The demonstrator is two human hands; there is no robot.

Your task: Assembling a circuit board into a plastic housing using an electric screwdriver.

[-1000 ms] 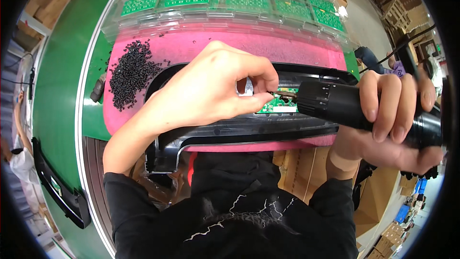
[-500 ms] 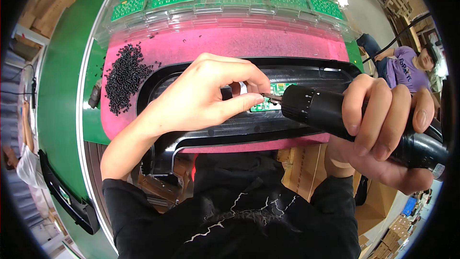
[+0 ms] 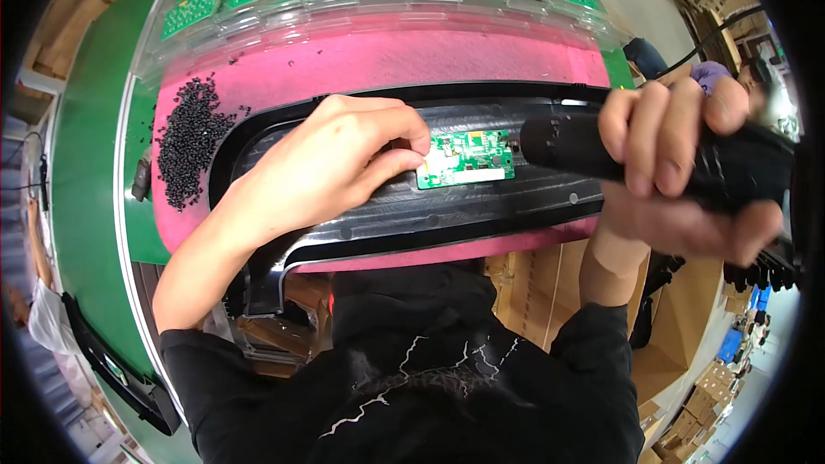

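Note:
A green circuit board (image 3: 468,160) lies inside a long black plastic housing (image 3: 378,222). My left hand (image 3: 348,155) reaches over the housing, thumb and forefinger pinched at the board's left end; whatever is between the fingertips is hidden. My right hand (image 3: 675,155) is wrapped around a thick black electric screwdriver (image 3: 563,144), held sideways and smeared by motion. Its front end points left, close to the board's right edge, and I cannot tell whether the bit touches anything.
A heap of small black screws (image 3: 193,146) sits on the pink mat (image 3: 387,53), left of the housing. Clear trays (image 3: 369,4) of green boards stand behind. Another black housing (image 3: 116,361) rests on the green table at left. A person (image 3: 713,77) is at far right.
My left hand has drawn back left from the screwdriver's bit to the board's left end. The screwdriver has come away from those fingertips, and more of the board shows. The whole view has shifted slightly.

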